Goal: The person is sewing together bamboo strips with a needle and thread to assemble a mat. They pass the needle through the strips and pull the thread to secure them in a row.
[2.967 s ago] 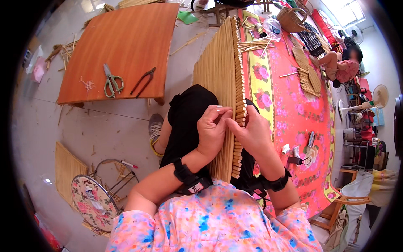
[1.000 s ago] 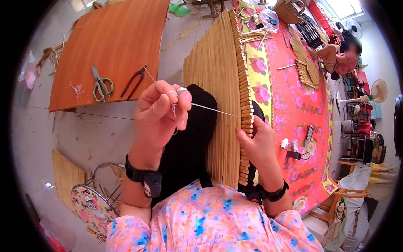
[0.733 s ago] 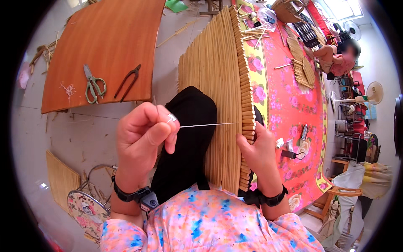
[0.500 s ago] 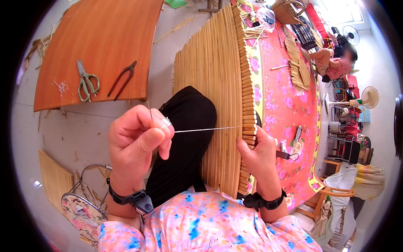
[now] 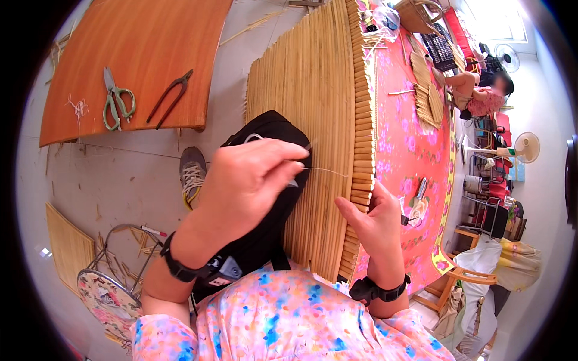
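A mat of straight tan reed sticks (image 5: 301,78) slants across my lap, over my black-clad leg. Its right side is a raised border (image 5: 361,120) of short round stick ends. My right hand (image 5: 379,222) grips this border, thumb on top and fingers curled around the outer side. Over the leg, my left hand (image 5: 247,177) is pinched closed on a thin white thread (image 5: 325,171). The thread runs slackly to the mat beside the border. Blur hides whether a needle is between the left fingertips.
On an orange-brown board (image 5: 144,36) at left lie green-handled scissors (image 5: 114,99), pincers (image 5: 170,99) and tangled thread (image 5: 78,108). Right of the mat, a pink floral cloth (image 5: 400,138) bears stick bundles (image 5: 424,90). A folding chair (image 5: 111,301) stands lower left; a person (image 5: 484,96) sits far right.
My left hand has swung right and turned palm down, nearer the mat. The thread, taut before, now sags. My right hand keeps its hold. A shoe has come into sight at left.
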The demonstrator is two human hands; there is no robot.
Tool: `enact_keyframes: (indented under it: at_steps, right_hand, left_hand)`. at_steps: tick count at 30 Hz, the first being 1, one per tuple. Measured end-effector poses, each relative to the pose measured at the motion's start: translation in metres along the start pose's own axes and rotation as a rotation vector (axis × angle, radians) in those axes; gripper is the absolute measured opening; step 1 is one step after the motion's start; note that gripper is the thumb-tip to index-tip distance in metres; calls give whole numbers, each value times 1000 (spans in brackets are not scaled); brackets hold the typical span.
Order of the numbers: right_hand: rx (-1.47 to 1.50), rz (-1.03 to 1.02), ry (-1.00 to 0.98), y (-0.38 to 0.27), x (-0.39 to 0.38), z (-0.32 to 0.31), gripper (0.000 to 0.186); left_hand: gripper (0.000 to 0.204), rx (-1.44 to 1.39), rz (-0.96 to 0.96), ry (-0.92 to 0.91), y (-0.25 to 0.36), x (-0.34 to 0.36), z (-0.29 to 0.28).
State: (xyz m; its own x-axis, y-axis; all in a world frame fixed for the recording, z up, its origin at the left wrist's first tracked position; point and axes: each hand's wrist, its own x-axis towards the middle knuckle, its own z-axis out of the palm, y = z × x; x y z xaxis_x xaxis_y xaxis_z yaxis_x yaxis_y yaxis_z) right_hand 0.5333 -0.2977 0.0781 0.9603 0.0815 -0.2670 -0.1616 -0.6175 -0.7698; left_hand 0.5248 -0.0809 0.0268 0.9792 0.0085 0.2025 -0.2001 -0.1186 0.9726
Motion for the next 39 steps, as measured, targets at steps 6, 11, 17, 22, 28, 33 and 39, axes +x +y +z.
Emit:
enact_keyframes:
  at_steps: [6,11,17,22,28,33,39]
  right_hand:
    - [81,47,-13,-1,-1,-1,31]
    - [133,56,-11,4,-1,-1,32]
    - [126,88,-8,2,-1,-3,32]
    - [147,90,10,0,-2,-1,30]
    - [117,81,17,1,-1,-2,28]
    - [104,102,16,-3,-2,-1,28]
    - [124,94,15,-4,-2,0,28]
  left_hand:
    - [20,-57,-78,-38,-9,16,53]
    - [18,130,-95,-63,-6,14,63]
    - [13,132,-141,-103,-7,11,69]
    - [12,120,-156,-108,-5,12,67]
    - [12,102,-178,-110,-6,11,67]
    - [10,93,-163,-83,-7,11,69]
    - [7,299,-89,-87,-5,13,60]
